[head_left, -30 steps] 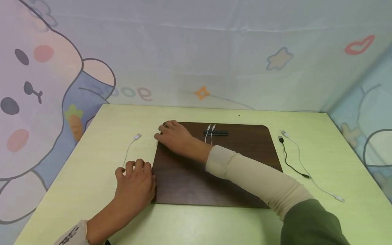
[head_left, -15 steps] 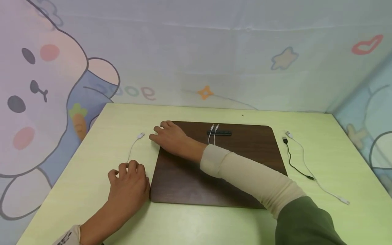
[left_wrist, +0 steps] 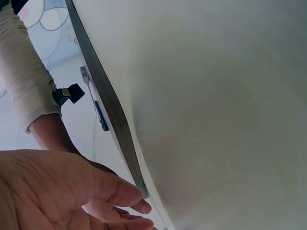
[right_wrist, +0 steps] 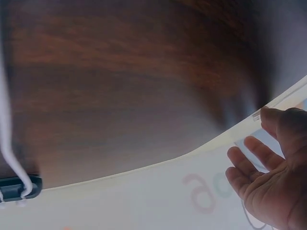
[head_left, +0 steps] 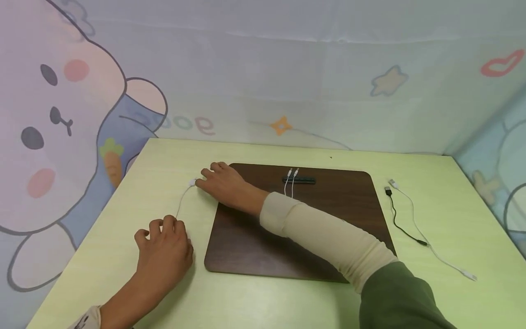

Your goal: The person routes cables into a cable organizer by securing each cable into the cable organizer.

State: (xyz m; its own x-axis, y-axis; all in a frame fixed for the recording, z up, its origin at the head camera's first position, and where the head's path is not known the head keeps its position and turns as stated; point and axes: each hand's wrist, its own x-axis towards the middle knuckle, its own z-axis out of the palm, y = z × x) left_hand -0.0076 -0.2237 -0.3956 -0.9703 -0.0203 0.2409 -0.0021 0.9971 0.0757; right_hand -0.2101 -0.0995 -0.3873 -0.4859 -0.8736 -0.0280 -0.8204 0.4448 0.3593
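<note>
A white USB cable (head_left: 180, 204) lies left of the dark brown wooden board (head_left: 246, 249). My right hand (head_left: 223, 186) reaches across the board to its far left corner. Its thumb is by the cable's USB plug (right_wrist: 257, 115); whether they touch I cannot tell. The fingers look relaxed and spread in the right wrist view, with nothing between them. Below the plug, my left hand (head_left: 163, 253) is over the table with loosely bent fingers, holding nothing visible. The cable's lower end is hidden behind that hand.
A dark cable holder (head_left: 306, 180) sits near the board's back edge, with two white cables (head_left: 293, 178) at it. Right of the board lie a black USB cable (head_left: 395, 217) and a longer white USB cable (head_left: 413, 219). A printed cloth (head_left: 246, 68) stands behind the table (head_left: 263, 301).
My right hand has moved left, off the board's corner to the white cable's plug. My left hand has drawn left, away from the board's edge. The view has shifted slightly.
</note>
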